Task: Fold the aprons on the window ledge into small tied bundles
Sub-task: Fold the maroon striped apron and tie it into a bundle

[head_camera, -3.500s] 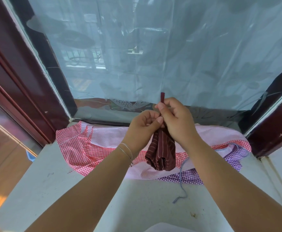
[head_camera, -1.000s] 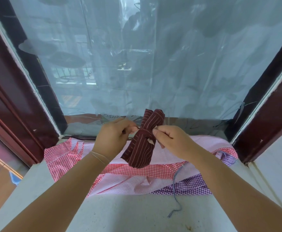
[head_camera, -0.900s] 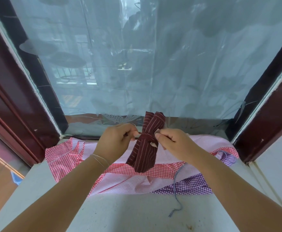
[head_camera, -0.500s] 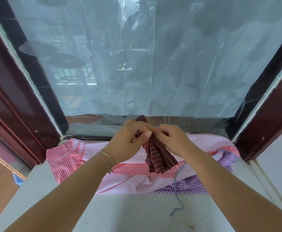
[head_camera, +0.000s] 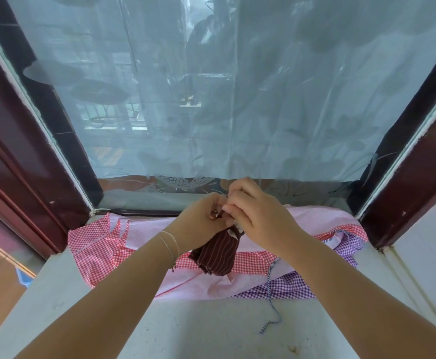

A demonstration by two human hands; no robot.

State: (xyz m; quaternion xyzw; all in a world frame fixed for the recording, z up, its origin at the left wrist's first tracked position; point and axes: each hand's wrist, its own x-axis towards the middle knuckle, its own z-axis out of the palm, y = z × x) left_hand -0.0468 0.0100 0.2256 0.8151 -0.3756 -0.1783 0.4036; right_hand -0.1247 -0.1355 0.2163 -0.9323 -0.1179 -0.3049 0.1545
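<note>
Head view looks down at a pale window ledge (head_camera: 211, 330) set between dark red frames, with the pane (head_camera: 211, 99) behind it covered in a bluish film. Both hands meet above the ledge's middle, near its back edge, and work at the top of a maroon striped bundle (head_camera: 217, 255). Left hand (head_camera: 201, 221) has its fingers curled in against the bundle's top, pinching the cloth there; thin bracelets (head_camera: 170, 246) circle its wrist. Right hand (head_camera: 258, 216) lies over the same spot from the right, its fingers curled and pinching the cloth at the bundle's top; exactly what each fingertip holds is hidden behind the knuckles. The bundle hangs down from the two hands, tilted a little toward the left, with its lower end over the aprons that lie beneath; whether it touches them cannot be told. A pink apron (head_camera: 149, 234) with red check trim spreads flat across the ledge from its left part to the right corner, against the back edge. A purple check apron (head_camera: 284, 286) lies beneath it, showing at the pink apron's front and right edges. A blue-and-white striped cord (head_camera: 271, 294) runs from under the right forearm down over the purple apron and ends in a curl on the bare ledge toward the front.
</note>
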